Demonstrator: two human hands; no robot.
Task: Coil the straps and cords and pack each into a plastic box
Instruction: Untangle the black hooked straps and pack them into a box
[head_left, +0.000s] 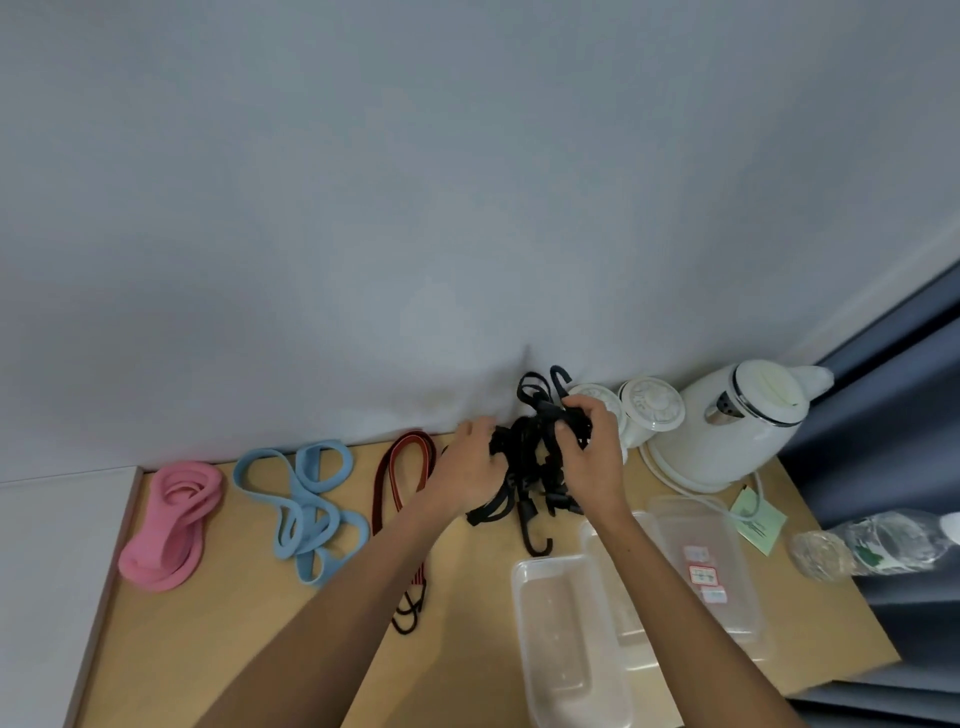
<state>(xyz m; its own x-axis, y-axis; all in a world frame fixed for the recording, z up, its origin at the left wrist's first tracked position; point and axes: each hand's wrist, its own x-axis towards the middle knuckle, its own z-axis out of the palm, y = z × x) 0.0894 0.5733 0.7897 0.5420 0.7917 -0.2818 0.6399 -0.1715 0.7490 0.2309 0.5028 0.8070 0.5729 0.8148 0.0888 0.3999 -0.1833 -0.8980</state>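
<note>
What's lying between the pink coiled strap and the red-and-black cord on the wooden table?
Only the light-blue flat strap, lying in loose loops; the head view shows it.

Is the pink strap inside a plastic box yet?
No, the pink strap lies on the table, far left of the clear plastic boxes.

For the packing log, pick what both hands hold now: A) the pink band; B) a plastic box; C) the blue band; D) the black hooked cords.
D: the left hand and the right hand both grip the black hooked cords, bunched between them.
</note>
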